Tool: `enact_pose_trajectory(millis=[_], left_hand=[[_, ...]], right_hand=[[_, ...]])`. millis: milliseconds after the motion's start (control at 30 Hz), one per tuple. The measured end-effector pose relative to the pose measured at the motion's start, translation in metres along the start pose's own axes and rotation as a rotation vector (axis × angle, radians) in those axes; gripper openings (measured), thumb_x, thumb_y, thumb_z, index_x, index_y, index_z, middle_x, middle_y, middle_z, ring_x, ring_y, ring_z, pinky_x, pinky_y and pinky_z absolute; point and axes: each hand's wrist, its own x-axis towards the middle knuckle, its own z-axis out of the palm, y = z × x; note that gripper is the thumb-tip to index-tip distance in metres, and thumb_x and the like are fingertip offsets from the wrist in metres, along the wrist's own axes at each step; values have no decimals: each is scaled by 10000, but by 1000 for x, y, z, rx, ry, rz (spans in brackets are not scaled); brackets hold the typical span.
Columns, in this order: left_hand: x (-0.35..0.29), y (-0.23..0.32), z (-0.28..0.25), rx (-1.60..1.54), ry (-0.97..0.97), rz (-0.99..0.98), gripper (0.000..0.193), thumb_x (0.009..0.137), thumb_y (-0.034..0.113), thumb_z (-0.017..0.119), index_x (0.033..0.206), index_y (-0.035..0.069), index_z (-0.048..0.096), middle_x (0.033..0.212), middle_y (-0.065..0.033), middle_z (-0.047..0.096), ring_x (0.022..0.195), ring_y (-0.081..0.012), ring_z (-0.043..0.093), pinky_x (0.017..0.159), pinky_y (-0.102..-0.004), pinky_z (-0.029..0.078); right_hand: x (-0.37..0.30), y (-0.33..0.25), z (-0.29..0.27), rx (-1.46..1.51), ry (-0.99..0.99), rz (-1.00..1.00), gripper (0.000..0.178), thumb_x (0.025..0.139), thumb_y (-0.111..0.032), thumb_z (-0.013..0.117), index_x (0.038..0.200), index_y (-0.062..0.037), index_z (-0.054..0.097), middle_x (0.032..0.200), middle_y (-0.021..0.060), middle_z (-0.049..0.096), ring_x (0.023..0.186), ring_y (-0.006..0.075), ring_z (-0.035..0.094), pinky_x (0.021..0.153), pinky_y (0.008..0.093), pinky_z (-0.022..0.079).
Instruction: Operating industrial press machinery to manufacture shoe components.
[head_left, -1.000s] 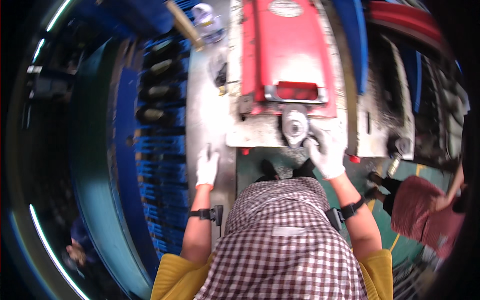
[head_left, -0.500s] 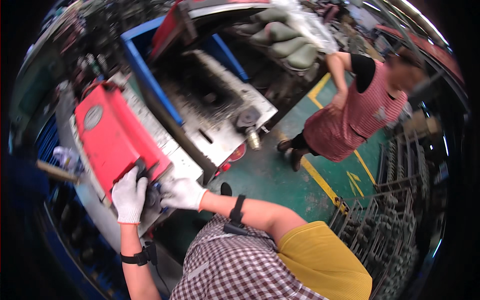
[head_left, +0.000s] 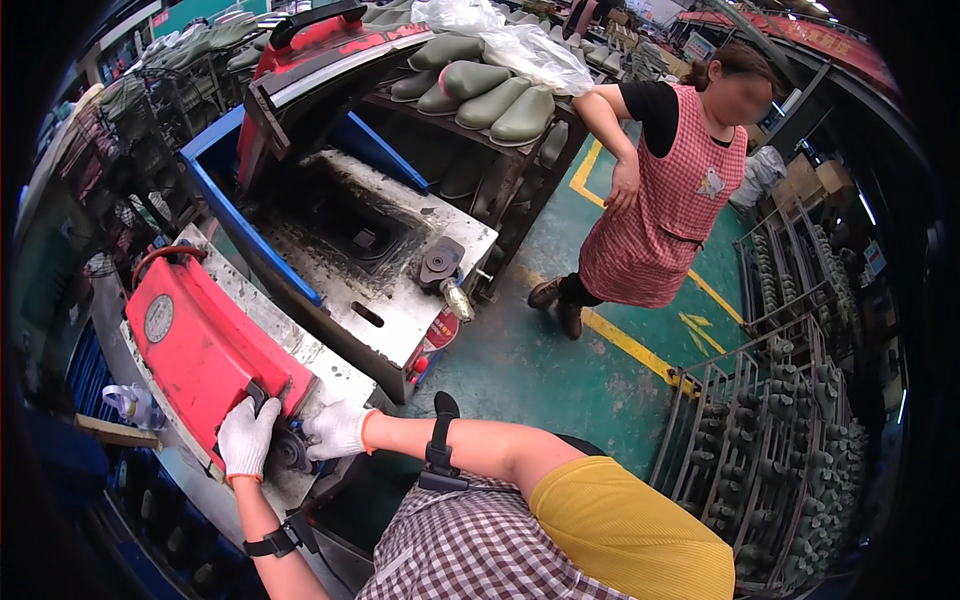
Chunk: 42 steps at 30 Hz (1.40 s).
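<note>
A long red machine cover point(head_left: 205, 340) lies at the lower left, with a round grey badge and a dark piece at its near end. My left hand point(head_left: 247, 438), in a white knitted glove, closes its fingers on that black handle-like piece point(head_left: 257, 394). Just to its right, my gloved right hand point(head_left: 338, 430) reaches in from the right with fingers bent together. They are beside a dark round knob-like part point(head_left: 290, 451) on the metal bed. Whatever lies between the right fingertips is too small to make out.
Beyond stands an opened machine with a stained metal top point(head_left: 400, 225) and a blue frame point(head_left: 245, 225). Grey-green shoe shapes point(head_left: 490, 95) lie behind it. A person in a red checked apron point(head_left: 670, 200) leans there. Metal racks point(head_left: 740, 450) with many parts stand at the right.
My view has shifted, so the machines and the other person appear farther left and the picture is sharper. Both hands stay at the cover's near end, with the right fingers slightly shifted.
</note>
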Motion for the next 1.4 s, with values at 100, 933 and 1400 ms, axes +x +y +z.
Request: enact_pose_trajectory(millis=[100,933,1400], left_hand=[[-5,4,0,23,66,25,566,927,564,608,984,13,723,969,-252,725,960,-433,693,844,-525,523],[-15,4,8,125,205,33,530,926,565,634,943,39,698,878,-237,723,865,-422,708,772,-528,536],[-4,17,9,138,245,48,531,927,574,616,929,49,694,859,-232,723,858,-416,712,766,-535,533]], right_hand=[[-1,0,0,50,29,-46,417,832,-476,684,931,-72,721,808,206,706,787,415,702,743,501,563],[-7,0,3,144,87,-72,392,847,-427,691,1019,-77,733,903,188,731,869,386,716,813,472,568],[-1,14,-6,158,75,-67,383,855,-422,696,1010,-75,744,902,190,732,891,375,717,835,467,567]])
